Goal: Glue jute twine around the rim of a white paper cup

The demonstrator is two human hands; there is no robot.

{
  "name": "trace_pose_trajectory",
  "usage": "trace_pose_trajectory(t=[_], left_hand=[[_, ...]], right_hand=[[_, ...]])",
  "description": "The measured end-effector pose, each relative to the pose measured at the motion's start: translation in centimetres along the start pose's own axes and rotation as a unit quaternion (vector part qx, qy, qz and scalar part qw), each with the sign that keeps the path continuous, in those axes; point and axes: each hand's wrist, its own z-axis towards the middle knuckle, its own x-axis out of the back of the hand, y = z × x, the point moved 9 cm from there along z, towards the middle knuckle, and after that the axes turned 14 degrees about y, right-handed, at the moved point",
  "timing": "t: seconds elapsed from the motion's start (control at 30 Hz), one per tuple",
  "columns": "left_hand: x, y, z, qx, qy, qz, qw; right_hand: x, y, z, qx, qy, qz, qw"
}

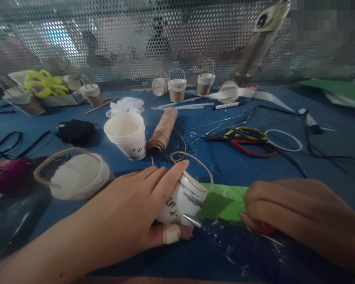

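A white paper cup [182, 199] with black markings lies tilted on its side, and my left hand [142, 201] is closed around it. A strip of pale tape wraps that hand's thumb. Thin twine [207, 169] loops loosely past the cup's rim. My right hand [290, 209] grips a dark blue glue gun [233, 240], whose metal nozzle is at the cup's side; whether it touches cannot be seen. Under the glue gun lies a green sheet [225, 197]. Beyond the cup rests a roll of brown twine [164, 130], next to stacked paper cups [126, 136].
A cloth-lined basket [78, 177] with a twine handle stands on the left. Pliers [242, 138] and a white ring [284, 140] lie to the right. Several small finished baskets [177, 90] line the back, before a perforated metal screen [165, 39]. A black pouch [76, 132] sits at left.
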Motion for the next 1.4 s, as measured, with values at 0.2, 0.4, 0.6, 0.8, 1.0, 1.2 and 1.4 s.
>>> trace_pose_trajectory(t=[0.2,0.4,0.6,0.8,1.0,1.2,1.4], left_hand=[[0.09,0.14,-0.09,-0.003,0.007,0.006,1.000],[0.08,0.21,-0.14,-0.004,0.007,0.011,1.000],[0.00,0.17,0.08,-0.006,0.016,0.018,1.000],[0.26,0.29,0.05,-0.014,0.022,0.017,1.000],[0.18,0.24,-0.02,-0.006,0.010,0.016,1.000],[0.24,0.23,-0.11,-0.007,0.014,0.017,1.000],[-0.08,0.28,-0.12,-0.004,0.001,0.026,1.000]], right_hand=[[-0.26,0.04,-0.13,-0.010,-0.008,0.001,1.000],[-0.51,0.11,-0.44,-0.017,-0.004,0.010,1.000],[-0.14,0.24,-0.60,-0.019,0.009,0.011,1.000],[0.05,-0.10,-0.41,0.000,0.008,0.033,0.999],[-0.09,-0.17,-0.53,-0.006,-0.005,0.055,0.998],[0.16,-0.43,-0.60,0.006,-0.003,0.053,0.999],[0.15,-0.75,-0.07,0.007,0.002,0.053,0.999]])
